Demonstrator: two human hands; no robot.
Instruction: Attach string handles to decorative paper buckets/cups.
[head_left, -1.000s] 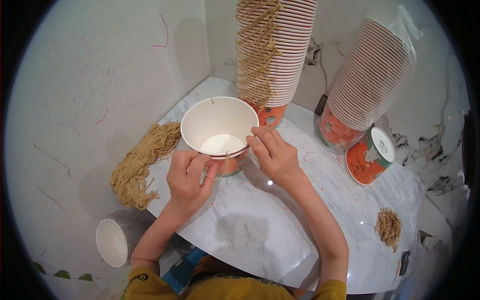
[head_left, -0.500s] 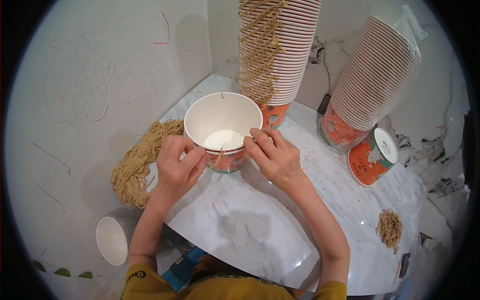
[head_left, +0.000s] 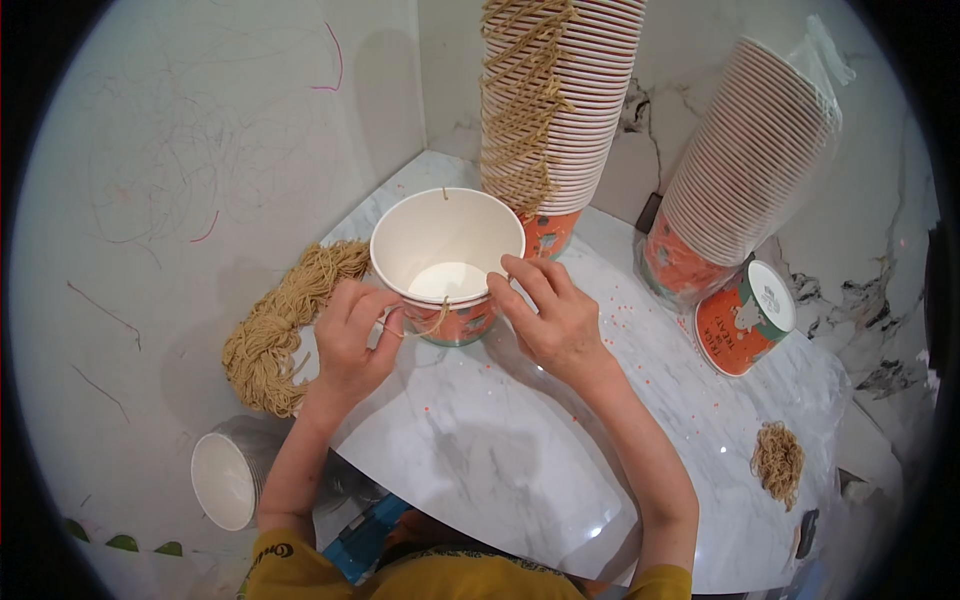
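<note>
A white-lined paper bucket [head_left: 448,225] with an orange printed outside stands upright on the marble-patterned tabletop, its mouth facing me. A tan string [head_left: 443,316] hangs at its front rim, and a short bit of string shows at the far rim. My left hand [head_left: 352,335], beside the front left of the bucket, pinches the string's loose end between thumb and fingers. At the right side of the rim, my right hand [head_left: 550,310] grips the bucket with thumb and fingertips; whether it also holds string there is hidden.
Behind the bucket rises a tall stack of paper buckets [head_left: 590,110] with tan strings. A bagged stack [head_left: 745,150] leans at the right beside an upside-down bucket [head_left: 745,318]. A string bundle [head_left: 270,340] lies left, a smaller bunch [head_left: 778,465] right. White cups [head_left: 224,482] sit lower left.
My left fingers have drawn slightly away from the rim, with the string stretched between them and the bucket. My right hand has stayed at the right rim, fingers shifting slightly.
</note>
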